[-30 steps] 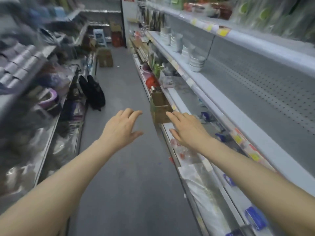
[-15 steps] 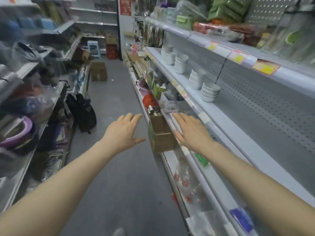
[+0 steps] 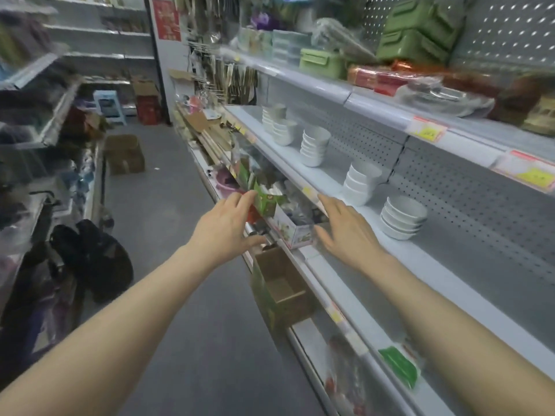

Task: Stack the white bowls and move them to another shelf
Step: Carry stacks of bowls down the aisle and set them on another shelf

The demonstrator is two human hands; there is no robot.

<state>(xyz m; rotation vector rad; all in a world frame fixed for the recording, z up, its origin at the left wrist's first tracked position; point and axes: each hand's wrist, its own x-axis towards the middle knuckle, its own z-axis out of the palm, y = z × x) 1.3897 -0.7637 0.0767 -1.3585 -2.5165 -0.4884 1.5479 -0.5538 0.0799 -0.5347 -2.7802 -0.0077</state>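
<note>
Both my hands released, fingers straight, holding nothing: left hand (image 3: 223,226), right hand (image 3: 348,232). White bowls (image 3: 402,217) stacked on the shelf (image 3: 450,277), just beside the right.

Head-worn wide-angle view, facing forward and down an aisle (image 3: 180,295), shelf (image 3: 435,265) close on right, edges apparently motion-blurred.

Stacks of bowls (image 3: 402,217) stand in a row on the right-hand shelf (image 3: 450,274). The right hand (image 3: 348,232) hovers at its front edge, near the nearest stack; the left hand (image 3: 223,226) is left of it. A box (image 3: 282,289) sits below them.
</note>
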